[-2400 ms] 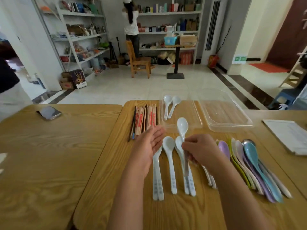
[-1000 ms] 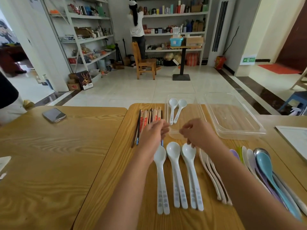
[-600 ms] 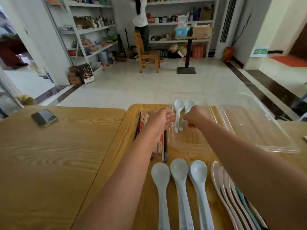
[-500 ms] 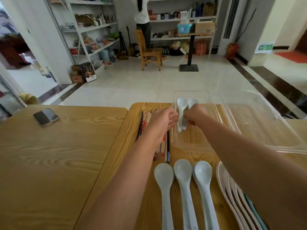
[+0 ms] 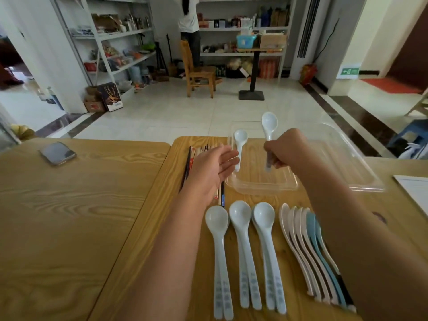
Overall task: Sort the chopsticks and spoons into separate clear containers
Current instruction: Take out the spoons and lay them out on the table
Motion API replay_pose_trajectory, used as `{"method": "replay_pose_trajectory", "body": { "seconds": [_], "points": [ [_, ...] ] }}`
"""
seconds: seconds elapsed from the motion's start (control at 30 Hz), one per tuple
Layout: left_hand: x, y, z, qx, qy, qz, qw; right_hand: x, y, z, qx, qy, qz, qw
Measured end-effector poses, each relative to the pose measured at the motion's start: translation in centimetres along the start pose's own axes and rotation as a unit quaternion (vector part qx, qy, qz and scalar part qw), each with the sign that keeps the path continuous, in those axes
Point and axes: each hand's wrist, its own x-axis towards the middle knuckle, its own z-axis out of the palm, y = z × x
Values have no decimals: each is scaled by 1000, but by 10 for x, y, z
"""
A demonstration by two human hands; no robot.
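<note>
Spoons (image 5: 240, 239) are lying in three pale rows on the near side of the small clear tray (image 5: 261, 184). A fanned coloured stack (image 5: 308, 246) is sitting to its near right, all still unsorted. Left of the tray, the left hand (image 5: 215, 167) is hovering over the chopsticks (image 5: 188, 162), fingers straight, close together and gripping nothing. Over the tray, the right hand (image 5: 286, 149) is curling its fingers round the lower handle of a white spoon (image 5: 269, 122), whose bowl is pointing up past the tray's far rim. Another spoon (image 5: 240, 140) is lying inside, along the left wall.

With the grip sitting so low, the bowl end is probably prone to swinging. A loose release could be sending it over the rim, or skidding the light tray into the larger tray (image 5: 347, 158) on its right. A careless left hand could be scattering the chopsticks.

Half a second earlier, two spoons were lying in the tray, with the right hand low over them and the left fingers curled. Now one is lying there and one is raised.
</note>
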Motion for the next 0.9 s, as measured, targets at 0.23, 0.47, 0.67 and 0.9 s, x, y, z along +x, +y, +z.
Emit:
{"method": "replay_pose_trajectory", "body": {
  "seconds": [0.23,0.47,0.67,0.9],
  "points": [
    [-100,-56,-13,10,36,-13,999,-170,70,-9,-23,8,-37,999],
    [-136,-90,0,106,-7,-42,993,-202,113,19,-88,0,-22,996],
    [-143,-92,13,155,-23,-49,986,-195,118,34,-132,0,-19,991],
    [-143,-101,14,178,-28,-70,981,-190,127,43,-161,1,-11,987]
  ]
}}
